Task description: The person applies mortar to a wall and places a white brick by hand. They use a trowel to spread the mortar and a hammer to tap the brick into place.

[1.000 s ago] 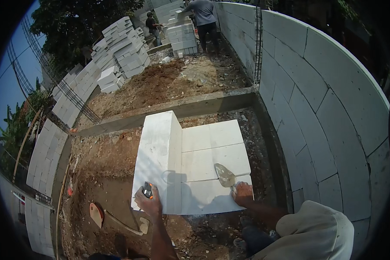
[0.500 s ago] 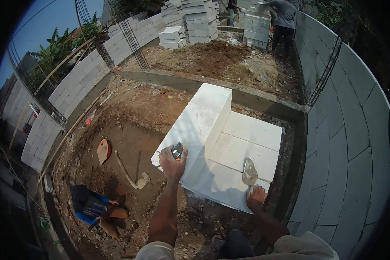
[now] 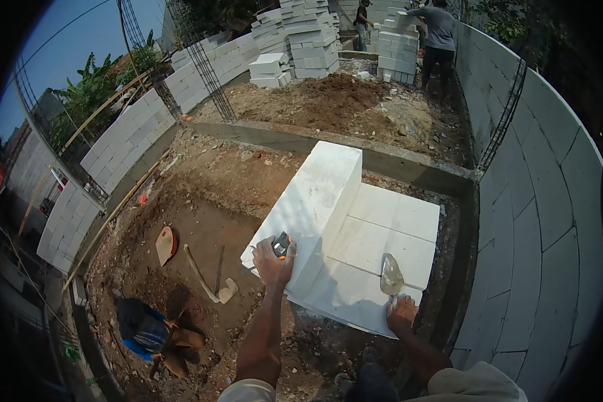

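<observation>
A stack of white lightweight blocks stands in front of me, with a raised row [image 3: 328, 181] on the left and a lower layer [image 3: 368, 244] on the right. My left hand [image 3: 272, 268] is closed around a black and orange tape measure [image 3: 283, 244], resting on the near end of the raised row. Whether any tape is drawn out cannot be made out. In my right hand [image 3: 402, 313] is a trowel [image 3: 391, 273]. Its grey-smeared blade points away from me above the lower blocks, and the fingers hide most of its handle.
To the left, a hoe [image 3: 226, 291] and an orange-edged flat piece [image 3: 165, 246] lie on the dirt. A person [image 3: 151, 328] crouches lower left. A block wall [image 3: 549, 194] runs along the right. Beyond a concrete beam [image 3: 409, 159], two people are near block stacks [image 3: 308, 43].
The whole view has shifted slightly, so the blocks and ground sit a little lower and to the right. Both hands keep their holds; the crouching person's posture has changed a little.
</observation>
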`<control>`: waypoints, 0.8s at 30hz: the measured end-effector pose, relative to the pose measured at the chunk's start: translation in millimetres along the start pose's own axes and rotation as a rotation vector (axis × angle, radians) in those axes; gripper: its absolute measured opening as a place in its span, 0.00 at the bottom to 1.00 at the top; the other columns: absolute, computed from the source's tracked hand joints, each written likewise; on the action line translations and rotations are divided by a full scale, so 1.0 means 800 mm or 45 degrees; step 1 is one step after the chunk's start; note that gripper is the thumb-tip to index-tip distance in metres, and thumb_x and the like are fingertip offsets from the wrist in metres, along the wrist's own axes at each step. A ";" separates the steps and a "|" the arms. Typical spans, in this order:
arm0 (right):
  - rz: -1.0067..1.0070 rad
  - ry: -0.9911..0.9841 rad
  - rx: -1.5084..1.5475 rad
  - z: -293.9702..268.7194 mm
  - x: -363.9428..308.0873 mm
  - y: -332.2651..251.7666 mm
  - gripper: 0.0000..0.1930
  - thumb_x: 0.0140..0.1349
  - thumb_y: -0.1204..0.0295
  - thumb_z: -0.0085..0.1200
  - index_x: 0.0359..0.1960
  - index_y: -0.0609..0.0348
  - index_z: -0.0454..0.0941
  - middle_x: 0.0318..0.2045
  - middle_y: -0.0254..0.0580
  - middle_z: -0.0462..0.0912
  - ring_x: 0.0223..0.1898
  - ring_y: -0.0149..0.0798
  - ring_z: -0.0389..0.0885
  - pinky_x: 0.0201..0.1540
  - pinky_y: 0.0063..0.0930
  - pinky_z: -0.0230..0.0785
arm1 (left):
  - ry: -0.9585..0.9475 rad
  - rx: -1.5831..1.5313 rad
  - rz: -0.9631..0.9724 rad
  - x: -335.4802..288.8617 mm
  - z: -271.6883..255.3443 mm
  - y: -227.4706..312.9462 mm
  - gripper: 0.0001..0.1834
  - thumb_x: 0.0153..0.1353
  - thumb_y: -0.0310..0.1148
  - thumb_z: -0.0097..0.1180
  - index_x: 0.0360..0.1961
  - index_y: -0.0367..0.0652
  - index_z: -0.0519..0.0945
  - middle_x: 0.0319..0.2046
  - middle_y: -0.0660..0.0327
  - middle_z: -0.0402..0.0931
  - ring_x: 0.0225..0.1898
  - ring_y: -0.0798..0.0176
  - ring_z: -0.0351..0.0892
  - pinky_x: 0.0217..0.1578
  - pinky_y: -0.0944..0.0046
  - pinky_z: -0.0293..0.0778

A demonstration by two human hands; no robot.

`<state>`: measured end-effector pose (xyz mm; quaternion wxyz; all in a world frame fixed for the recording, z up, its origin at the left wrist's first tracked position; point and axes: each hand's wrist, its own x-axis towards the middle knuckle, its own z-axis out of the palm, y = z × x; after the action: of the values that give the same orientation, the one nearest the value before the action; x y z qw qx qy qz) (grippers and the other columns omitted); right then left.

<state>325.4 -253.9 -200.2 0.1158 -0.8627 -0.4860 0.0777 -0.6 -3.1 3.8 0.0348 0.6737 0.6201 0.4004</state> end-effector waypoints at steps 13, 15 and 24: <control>0.017 -0.014 0.018 -0.006 0.000 -0.004 0.26 0.66 0.53 0.62 0.56 0.62 0.79 0.56 0.52 0.76 0.61 0.55 0.73 0.63 0.56 0.63 | 0.012 0.022 0.021 0.000 0.001 -0.002 0.33 0.61 0.54 0.71 0.57 0.42 0.78 0.54 0.51 0.77 0.58 0.42 0.73 0.60 0.40 0.67; 0.025 -0.043 0.013 -0.007 -0.001 -0.005 0.26 0.66 0.53 0.62 0.56 0.62 0.79 0.57 0.52 0.76 0.62 0.55 0.73 0.64 0.55 0.63 | 0.001 0.031 0.012 0.000 0.001 -0.003 0.33 0.62 0.55 0.71 0.57 0.41 0.78 0.54 0.51 0.77 0.58 0.42 0.73 0.60 0.40 0.67; 0.023 0.015 -0.045 -0.006 -0.001 -0.007 0.25 0.67 0.52 0.61 0.54 0.60 0.80 0.54 0.48 0.78 0.60 0.51 0.74 0.62 0.54 0.64 | -0.013 0.040 0.021 0.001 0.002 -0.005 0.34 0.63 0.56 0.70 0.57 0.40 0.78 0.55 0.52 0.76 0.59 0.43 0.72 0.61 0.40 0.66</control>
<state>321.6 -252.5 -194.1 0.1027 -0.8694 -0.4789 0.0649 -2.5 -0.8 1.0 0.0239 0.6812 0.6206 0.3875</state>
